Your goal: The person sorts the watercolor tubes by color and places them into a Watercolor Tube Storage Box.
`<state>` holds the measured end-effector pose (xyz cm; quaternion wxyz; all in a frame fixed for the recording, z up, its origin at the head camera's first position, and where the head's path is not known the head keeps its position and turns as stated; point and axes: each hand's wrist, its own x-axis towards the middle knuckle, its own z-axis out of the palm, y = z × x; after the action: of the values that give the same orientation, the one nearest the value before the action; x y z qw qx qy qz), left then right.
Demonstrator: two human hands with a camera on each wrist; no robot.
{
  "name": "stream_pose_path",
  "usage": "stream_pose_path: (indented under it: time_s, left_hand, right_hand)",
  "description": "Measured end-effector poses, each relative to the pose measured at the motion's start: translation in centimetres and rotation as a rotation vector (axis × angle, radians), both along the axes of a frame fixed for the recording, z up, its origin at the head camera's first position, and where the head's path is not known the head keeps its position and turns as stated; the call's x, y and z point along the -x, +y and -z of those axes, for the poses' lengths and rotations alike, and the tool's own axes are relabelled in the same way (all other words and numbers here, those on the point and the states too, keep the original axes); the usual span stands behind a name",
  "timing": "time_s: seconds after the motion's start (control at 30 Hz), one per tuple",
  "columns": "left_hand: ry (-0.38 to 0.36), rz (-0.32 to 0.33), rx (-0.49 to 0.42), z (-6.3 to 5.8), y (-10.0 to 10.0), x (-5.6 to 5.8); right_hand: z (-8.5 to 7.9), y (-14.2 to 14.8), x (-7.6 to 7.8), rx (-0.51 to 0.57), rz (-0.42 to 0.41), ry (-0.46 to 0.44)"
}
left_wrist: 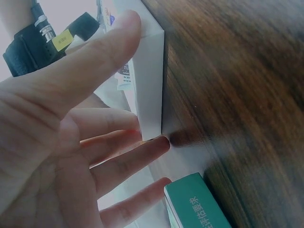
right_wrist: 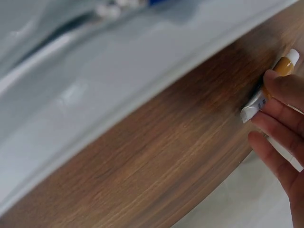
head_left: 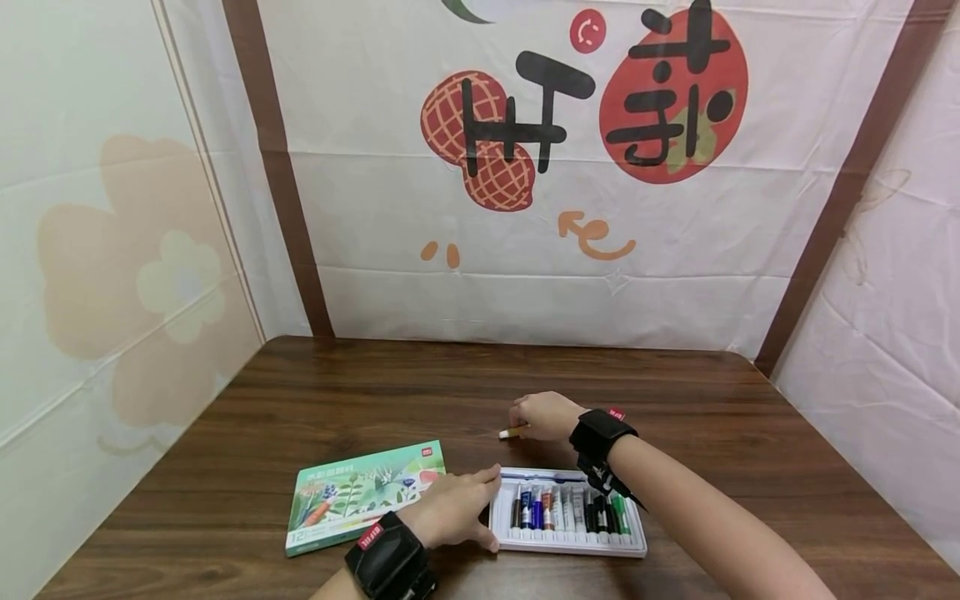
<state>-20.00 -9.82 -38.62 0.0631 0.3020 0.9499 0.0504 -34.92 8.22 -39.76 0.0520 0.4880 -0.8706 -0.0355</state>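
My right hand [head_left: 551, 415] pinches a small paint tube [right_wrist: 284, 66] with a white cap and an ochre band, low over the table behind the paint tray. The tube's crimped silver end shows below the thumb in the right wrist view. A white plastic tray [head_left: 573, 547] holds a row of several paint tubes [head_left: 537, 510] in brown, blue, orange, white, black and green. My left hand [head_left: 459, 504] lies against the tray's left end, fingers fairly straight and thumb at its near corner. In the left wrist view one fingertip reaches the corner of a green box [left_wrist: 197, 199].
The green cardboard paint box [head_left: 360, 492], printed with plants and a carrot, lies flat left of the tray. Brown wood table [head_left: 405, 379] surrounds them. A printed white cloth [head_left: 480, 304] hangs behind the far edge, with more cloth at both sides.
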Motion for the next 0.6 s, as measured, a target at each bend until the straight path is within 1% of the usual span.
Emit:
stream_pose_path:
  time_s: [0.13, 0.3, 0.43, 0.6]
  left_hand:
    - [-0.012, -0.001, -0.003, 0.1, 0.1, 0.0]
    - [-0.016, 0.002, -0.011, 0.1, 0.1, 0.0]
    - [-0.003, 0.007, -0.013, 0.2, 0.0, 0.0]
    - [0.011, 0.005, -0.024, 0.1, 0.0, 0.1]
  right_hand:
    - [-0.4, 0.4, -0.2, 0.005, -0.053, -0.017]
    - [-1.9, 1.0, -1.0, 0.042, -0.099, -0.002]
    - [-3.3, 1.1, -2.4, 0.06, -0.158, 0.032]
    - [-4.1, 1.4, -4.7, 0.067, -0.288, 0.062]
